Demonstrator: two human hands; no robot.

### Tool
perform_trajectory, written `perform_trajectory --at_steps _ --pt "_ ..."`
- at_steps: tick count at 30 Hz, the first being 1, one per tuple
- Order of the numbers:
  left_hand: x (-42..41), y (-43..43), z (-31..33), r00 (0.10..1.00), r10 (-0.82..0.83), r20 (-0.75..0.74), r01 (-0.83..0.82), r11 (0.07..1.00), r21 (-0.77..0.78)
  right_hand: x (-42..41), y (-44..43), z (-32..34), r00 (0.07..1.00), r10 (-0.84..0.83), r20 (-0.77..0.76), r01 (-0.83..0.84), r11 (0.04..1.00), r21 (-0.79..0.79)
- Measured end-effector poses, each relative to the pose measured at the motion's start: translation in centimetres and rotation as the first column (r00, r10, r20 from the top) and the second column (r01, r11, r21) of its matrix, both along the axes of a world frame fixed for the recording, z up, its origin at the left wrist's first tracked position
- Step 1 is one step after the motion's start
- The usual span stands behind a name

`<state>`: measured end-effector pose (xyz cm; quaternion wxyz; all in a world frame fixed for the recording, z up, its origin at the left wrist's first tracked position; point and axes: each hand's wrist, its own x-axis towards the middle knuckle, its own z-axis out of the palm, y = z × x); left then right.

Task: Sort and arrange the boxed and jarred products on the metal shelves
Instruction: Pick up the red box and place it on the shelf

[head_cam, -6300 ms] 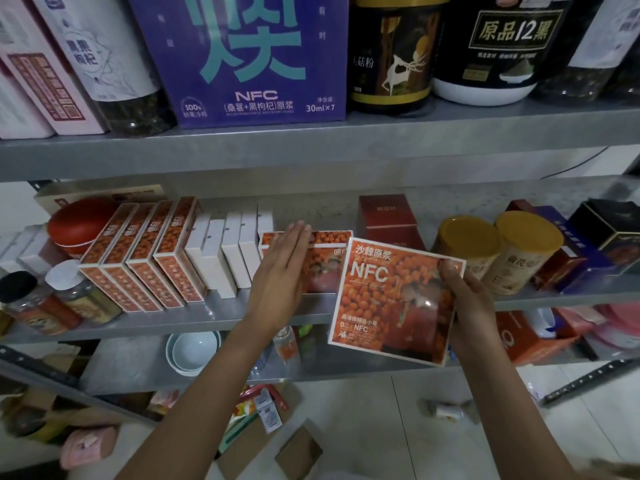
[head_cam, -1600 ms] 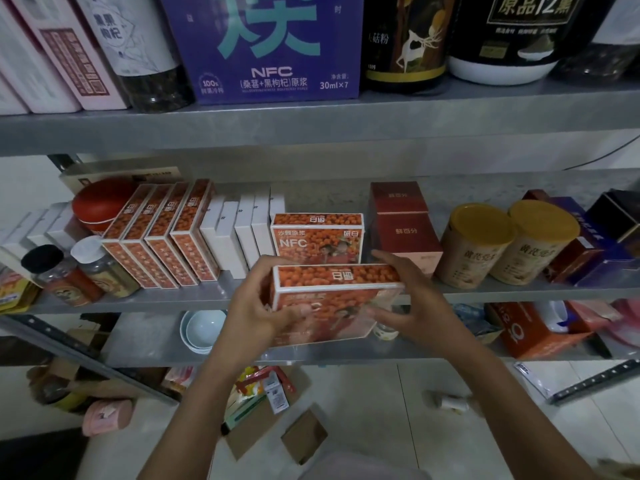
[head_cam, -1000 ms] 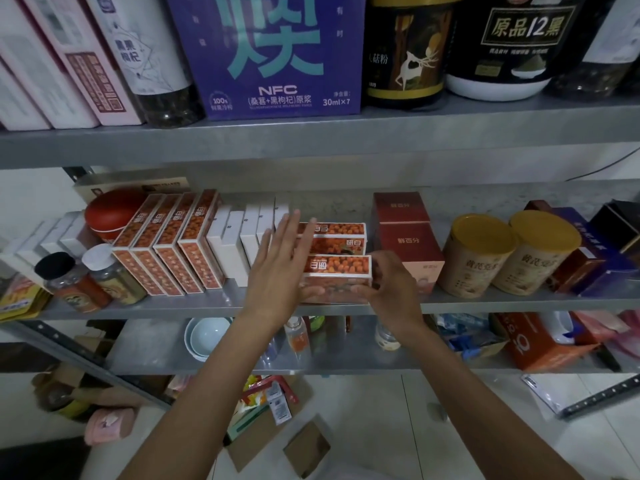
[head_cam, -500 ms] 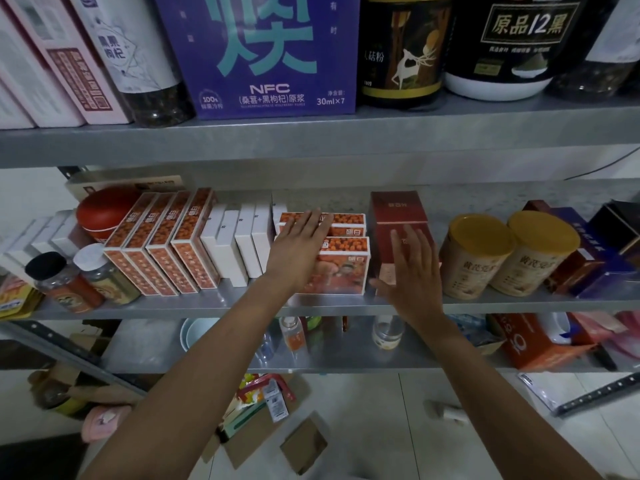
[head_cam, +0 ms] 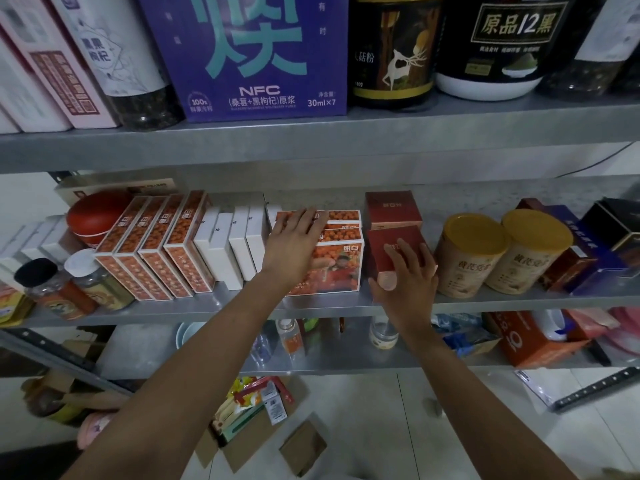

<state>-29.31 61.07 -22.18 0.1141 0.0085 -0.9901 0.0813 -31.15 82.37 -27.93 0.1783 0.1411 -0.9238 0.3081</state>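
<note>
Seemingly aligning stock on the middle shelf point(head_cam: 242, 308), the left hand point(head_cam: 294, 240) is pressing spread fingers on the near orange NFC box point(head_cam: 341, 268) while the right hand point(head_cam: 410, 282) is laying open fingers against the dark red box point(head_cam: 384, 247) just right, likely needing a squaring push.

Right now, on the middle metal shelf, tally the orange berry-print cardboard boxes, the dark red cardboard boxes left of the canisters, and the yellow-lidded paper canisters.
Orange berry-print cardboard boxes: 6
Dark red cardboard boxes: 2
Yellow-lidded paper canisters: 2
Total: 10
</note>
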Motion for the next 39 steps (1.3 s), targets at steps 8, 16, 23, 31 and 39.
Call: perform_trajectory --at_steps 8,16,23,31,39 --pt "0.6 0.1 -0.1 0.996 -0.052 -0.073 0.050 0.998 -0.037 1.5 1.8 -0.9 0.977 0.052 -0.205 -0.091 0.979 -0.185" --pt "3.0 2.2 0.3 0.946 -0.196 -0.257 0.246 0.952 0.179 3.1 4.9 1.5 0.946 0.120 0.300 0.153 0.651 -0.743" --pt "7.6 9.7 -3.0 0.951 -0.309 0.010 0.156 0.508 0.847 6.5 5.5 3.4 0.943 0.185 0.277 0.069 0.704 -0.707" --pt "10.0 12.3 -4.8 0.993 -0.029 0.119 -0.116 0.067 0.991 7.8 4.5 4.3 0.917 0.227 0.327 -0.104 0.930 -0.353" --pt "13.4 9.1 -4.9 0.953 0.009 0.304 -0.264 -0.474 0.840 7.7 5.9 3.9 0.715 0.346 0.607 0.130 0.788 -0.602"
